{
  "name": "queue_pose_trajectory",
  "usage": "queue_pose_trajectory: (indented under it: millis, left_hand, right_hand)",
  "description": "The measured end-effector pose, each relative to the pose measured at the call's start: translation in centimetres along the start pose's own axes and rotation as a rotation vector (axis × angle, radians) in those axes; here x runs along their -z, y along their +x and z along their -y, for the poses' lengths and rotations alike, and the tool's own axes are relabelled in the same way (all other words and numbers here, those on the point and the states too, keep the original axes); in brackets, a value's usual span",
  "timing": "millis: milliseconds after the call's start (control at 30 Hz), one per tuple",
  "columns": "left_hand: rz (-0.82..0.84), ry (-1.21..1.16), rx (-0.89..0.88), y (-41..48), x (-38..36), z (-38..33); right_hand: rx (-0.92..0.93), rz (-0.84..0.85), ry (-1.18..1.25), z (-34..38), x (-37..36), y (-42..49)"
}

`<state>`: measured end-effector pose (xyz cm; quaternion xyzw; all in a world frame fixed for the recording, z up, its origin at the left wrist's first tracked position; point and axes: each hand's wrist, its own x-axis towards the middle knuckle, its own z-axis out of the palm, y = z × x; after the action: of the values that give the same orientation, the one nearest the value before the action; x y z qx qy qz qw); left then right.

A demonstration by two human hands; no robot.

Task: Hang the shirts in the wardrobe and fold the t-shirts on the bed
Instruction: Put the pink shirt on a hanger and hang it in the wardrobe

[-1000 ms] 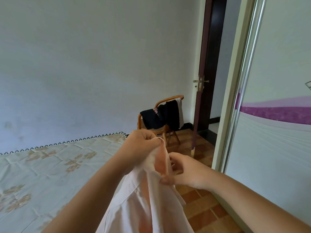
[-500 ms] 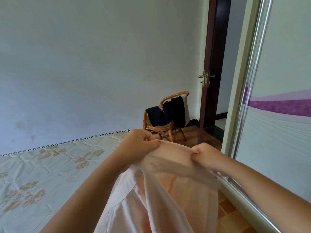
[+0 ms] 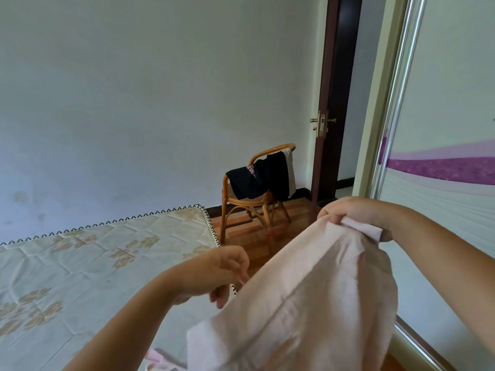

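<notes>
Right hand point(image 3: 356, 213) grips the top of a pale pink woven shirt point(image 3: 308, 290), draped in soft folds beside the wardrobe door point(image 3: 444, 103). Left hand point(image 3: 214, 274), released and loosely curled, hangs near it above the quilted bed point(image 3: 80, 263).

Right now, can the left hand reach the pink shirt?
Probably yes: the left hand, holding nothing, sits right beside the pink shirt that the right hand grips by its top, with nothing between them.

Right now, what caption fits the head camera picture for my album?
Right hand grips a pale pink shirt beside the wardrobe door; left hand loose next to it, bed on the left.
</notes>
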<state>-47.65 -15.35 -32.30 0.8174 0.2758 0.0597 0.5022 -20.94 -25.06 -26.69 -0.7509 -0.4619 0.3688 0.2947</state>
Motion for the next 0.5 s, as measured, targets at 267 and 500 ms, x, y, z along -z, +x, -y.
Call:
queue_pose_trajectory:
  millis: [267,500]
  left_hand:
    - [-0.217,0.462,-0.26,1.4,-4.9,-0.5]
    - [-0.396,0.685,-0.32,4.1,-8.8,-0.9]
  right_hand:
    - [-0.007,-0.081,0.053,0.9,0.1,0.2]
    - [0.013,-0.176,0.061,2.2,-0.9,0.1]
